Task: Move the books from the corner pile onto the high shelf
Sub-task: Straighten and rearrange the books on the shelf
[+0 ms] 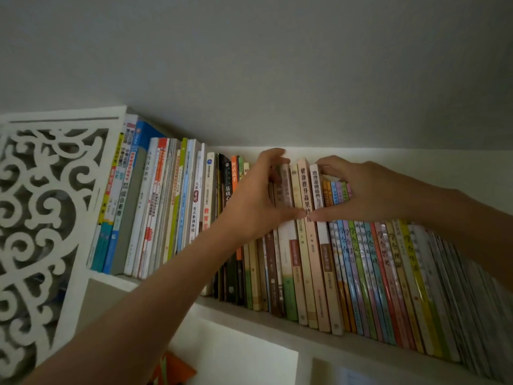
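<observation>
A high white shelf (266,319) holds a long row of upright books. In the middle stand several beige and tan books (306,245). My left hand (254,198) presses on their left side, fingers curled over the top edges. My right hand (358,190) presses on their right side, fingertips on top of a white-spined book (316,184). The two thumbs almost meet across the spines. Both hands clamp this group of books between them. The corner pile is out of view.
Taller books (155,207) fill the shelf's left end beside a white carved fretwork panel (41,218). Thin colourful books (388,279) lean at the right. The ceiling is close above. An orange object (175,369) lies in the compartment below.
</observation>
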The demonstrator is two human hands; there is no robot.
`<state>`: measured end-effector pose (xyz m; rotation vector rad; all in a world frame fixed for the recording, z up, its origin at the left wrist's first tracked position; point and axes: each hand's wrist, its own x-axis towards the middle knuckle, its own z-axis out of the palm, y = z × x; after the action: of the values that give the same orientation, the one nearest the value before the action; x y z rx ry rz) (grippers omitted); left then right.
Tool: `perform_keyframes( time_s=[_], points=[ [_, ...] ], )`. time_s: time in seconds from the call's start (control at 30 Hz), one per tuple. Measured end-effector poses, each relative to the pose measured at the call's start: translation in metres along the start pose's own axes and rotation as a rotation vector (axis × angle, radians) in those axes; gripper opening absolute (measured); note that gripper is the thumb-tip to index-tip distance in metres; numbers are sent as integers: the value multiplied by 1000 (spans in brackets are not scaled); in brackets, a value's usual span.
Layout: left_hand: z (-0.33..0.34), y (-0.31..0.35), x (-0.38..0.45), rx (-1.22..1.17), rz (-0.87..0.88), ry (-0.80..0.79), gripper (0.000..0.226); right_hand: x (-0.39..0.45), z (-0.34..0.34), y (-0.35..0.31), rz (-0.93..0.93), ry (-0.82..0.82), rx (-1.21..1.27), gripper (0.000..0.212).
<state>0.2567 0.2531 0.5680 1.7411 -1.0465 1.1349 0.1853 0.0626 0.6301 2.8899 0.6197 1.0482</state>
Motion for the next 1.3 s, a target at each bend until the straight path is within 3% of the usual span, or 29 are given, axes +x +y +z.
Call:
perform_keyframes(
  time_s=[0.07, 0.2, 0.43, 0.6, 1.0, 1.2, 1.3],
  points=[
    [7, -3, -14, -76, -39, 99, 96, -1, 2, 1, -13, 6, 3, 84],
    [22, -10, -33, 1, 22, 296, 69, 0, 3, 1, -24, 5, 13, 84],
    [33, 3, -8, 305, 7, 183, 54, -1, 1, -1, -1, 5, -11, 84],
    [36, 10, 5, 364, -46, 214, 45, -2, 2, -1, 8, 18, -13, 83],
    [37, 16, -9, -3, -124, 299, 66, 0, -1, -3, 38, -30, -31, 86],
    [47, 25, -14, 132, -200, 341, 39, -5, -3, -3, 35, -29, -40, 86],
    [41, 37, -7, -14, -295, 297, 18, -9, -5, -3, 37, -65, -56, 111]
  ],
)
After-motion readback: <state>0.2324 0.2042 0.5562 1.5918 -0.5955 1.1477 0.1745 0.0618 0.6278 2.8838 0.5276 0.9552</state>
